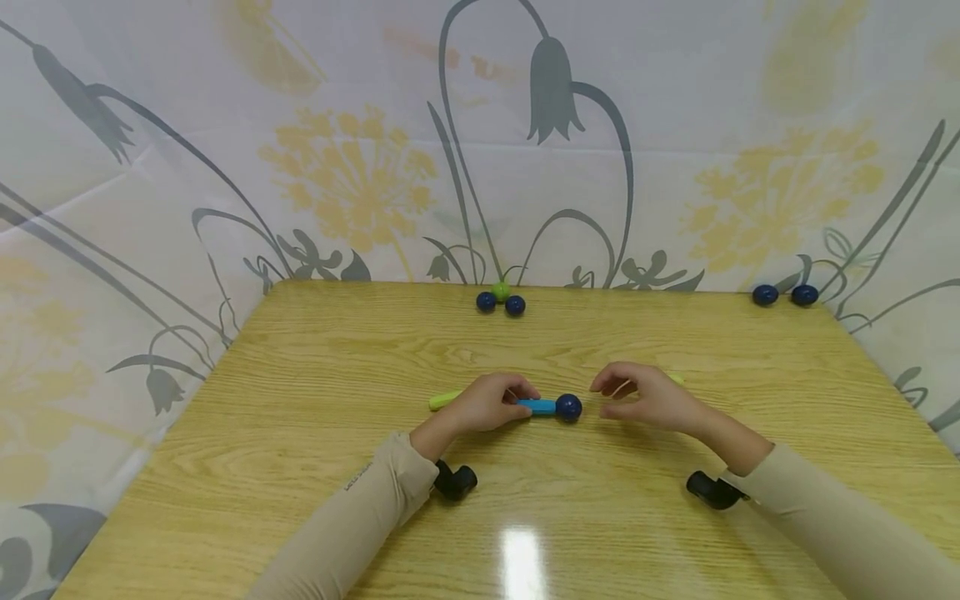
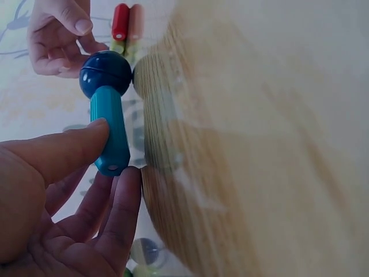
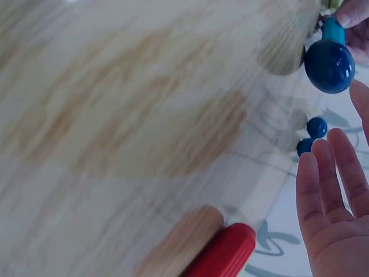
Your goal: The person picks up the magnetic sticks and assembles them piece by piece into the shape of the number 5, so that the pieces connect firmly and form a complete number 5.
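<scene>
My left hand (image 1: 486, 404) pinches a light blue ridged rod (image 1: 538, 407) between thumb and fingers. A glossy dark blue ball (image 1: 568, 407) sits on the rod's right end. The left wrist view shows the thumb across the rod (image 2: 108, 135) and the ball (image 2: 105, 74) against its far end. To the right of the ball, a small gap away, my right hand (image 1: 652, 402) holds nothing, its fingers loosely bent. In the right wrist view its fingers (image 3: 326, 184) spread apart, with a red rod (image 3: 225, 251) lying close by on the table.
A lime green rod (image 1: 444, 400) shows behind the left hand, and a yellow-green tip (image 1: 677, 380) behind the right. At the table's back edge are a green ball (image 1: 501, 292) and two dark blue balls (image 1: 515, 305). Two more blue balls (image 1: 765, 295) stand back right, before a patterned curtain.
</scene>
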A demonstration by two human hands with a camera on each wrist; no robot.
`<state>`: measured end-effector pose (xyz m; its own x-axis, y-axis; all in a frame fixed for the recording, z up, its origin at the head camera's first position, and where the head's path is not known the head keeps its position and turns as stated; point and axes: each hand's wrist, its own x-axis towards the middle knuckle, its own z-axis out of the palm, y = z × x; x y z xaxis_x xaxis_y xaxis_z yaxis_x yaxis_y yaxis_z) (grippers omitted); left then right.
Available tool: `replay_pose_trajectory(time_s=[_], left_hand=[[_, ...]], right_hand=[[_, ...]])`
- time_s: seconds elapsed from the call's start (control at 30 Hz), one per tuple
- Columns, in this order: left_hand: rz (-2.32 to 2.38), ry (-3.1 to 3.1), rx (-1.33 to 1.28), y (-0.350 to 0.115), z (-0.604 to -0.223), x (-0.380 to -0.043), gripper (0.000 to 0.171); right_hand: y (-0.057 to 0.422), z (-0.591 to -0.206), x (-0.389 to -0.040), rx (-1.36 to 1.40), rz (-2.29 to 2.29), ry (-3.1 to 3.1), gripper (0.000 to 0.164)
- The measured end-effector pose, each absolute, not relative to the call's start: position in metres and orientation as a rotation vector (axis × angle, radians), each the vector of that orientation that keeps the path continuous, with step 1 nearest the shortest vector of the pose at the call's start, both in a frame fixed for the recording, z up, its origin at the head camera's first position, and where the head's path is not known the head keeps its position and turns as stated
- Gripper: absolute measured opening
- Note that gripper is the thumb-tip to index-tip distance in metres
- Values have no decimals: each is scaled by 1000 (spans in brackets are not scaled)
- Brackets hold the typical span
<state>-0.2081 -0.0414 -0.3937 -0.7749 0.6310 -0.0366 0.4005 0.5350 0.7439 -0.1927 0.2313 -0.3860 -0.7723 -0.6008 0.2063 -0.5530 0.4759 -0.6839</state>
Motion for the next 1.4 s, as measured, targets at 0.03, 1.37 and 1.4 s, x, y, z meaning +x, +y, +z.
replay_pose_trajectory(time_s=[0.03, 1.37, 1.4], left_hand=[[1086, 2476, 857, -41, -394, -208, 19], [1235, 2396, 766, -49, -390, -220, 22], [1244, 2398, 762, -49, -390, -221, 22]], right_hand=[[230, -387, -193, -1033, -1191, 2640, 23], [210, -391, -198, -920, -1162, 2541, 22], [210, -391, -198, -920, -1161, 2542, 22]])
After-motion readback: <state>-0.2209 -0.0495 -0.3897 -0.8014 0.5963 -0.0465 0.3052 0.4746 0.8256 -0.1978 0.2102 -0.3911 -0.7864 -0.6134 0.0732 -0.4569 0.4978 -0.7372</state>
